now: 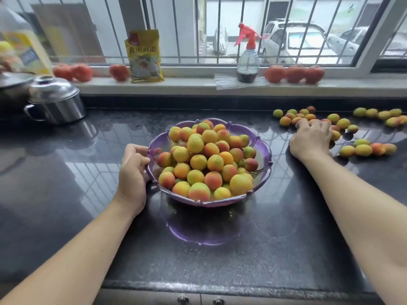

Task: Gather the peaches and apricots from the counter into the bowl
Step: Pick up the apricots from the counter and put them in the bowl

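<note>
A purple scalloped bowl (263, 150) stands mid-counter, heaped with several orange, yellow and red peaches and apricots (209, 159). My left hand (133, 170) grips the bowl's left rim. My right hand (311, 137) lies palm-down at the right, fingers curled over loose fruit in a scattered patch (363, 149); what it covers is hidden. More loose fruit (378, 114) lies farther right, near the back wall.
The dark glossy counter (220, 249) ends at a front edge near me. A steel pot with lid (57, 100) sits back left. On the windowsill stand tomatoes (295, 73), a yellow packet (145, 56) and a spray bottle (247, 60).
</note>
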